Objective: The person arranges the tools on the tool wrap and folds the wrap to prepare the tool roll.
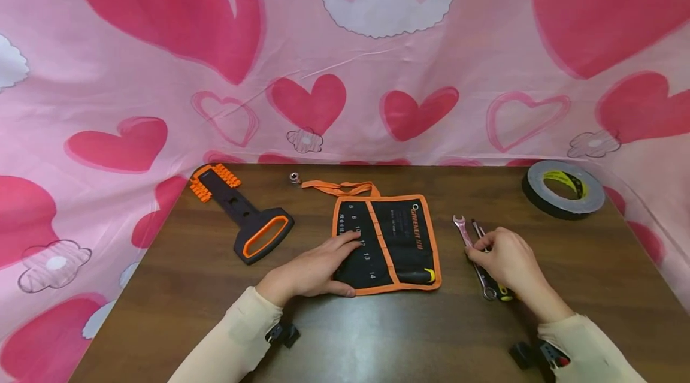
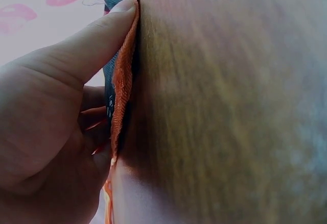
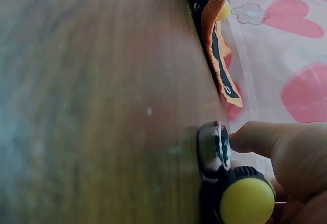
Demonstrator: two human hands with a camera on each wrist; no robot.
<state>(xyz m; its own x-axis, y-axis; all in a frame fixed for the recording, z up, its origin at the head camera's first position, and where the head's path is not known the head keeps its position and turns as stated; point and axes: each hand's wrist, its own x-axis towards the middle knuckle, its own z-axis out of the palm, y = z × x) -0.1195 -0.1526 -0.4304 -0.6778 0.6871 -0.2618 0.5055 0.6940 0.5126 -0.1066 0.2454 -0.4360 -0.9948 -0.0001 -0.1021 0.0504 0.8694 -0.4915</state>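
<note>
A black tool pouch (image 1: pixel 401 221) with orange edging lies flat, size numbers printed along its left pocket. My left hand (image 1: pixel 323 263) rests on its left part, fingers extended, with the thumb (image 2: pixel 102 35) along the near orange edge. Right of the pouch, a shiny combination wrench (image 1: pixel 460 224) lies alongside a screwdriver (image 1: pixel 504 293) with a black and yellow handle. My right hand (image 1: pixel 509 257) bends over both tools and pinches the wrench near its middle. Its thumb (image 3: pixel 255 136) reaches the wrench beside the yellow handle end; the other fingertips are partly hidden.
A black-and-orange tool (image 1: pixel 234 206) with a loop handle lies at the left. A small metal socket (image 1: pixel 294 177) sits near the pouch's orange strap (image 1: pixel 345 187). A tape roll (image 1: pixel 579 203) is at the back right, before a pink heart-patterned cloth (image 1: pixel 372 65).
</note>
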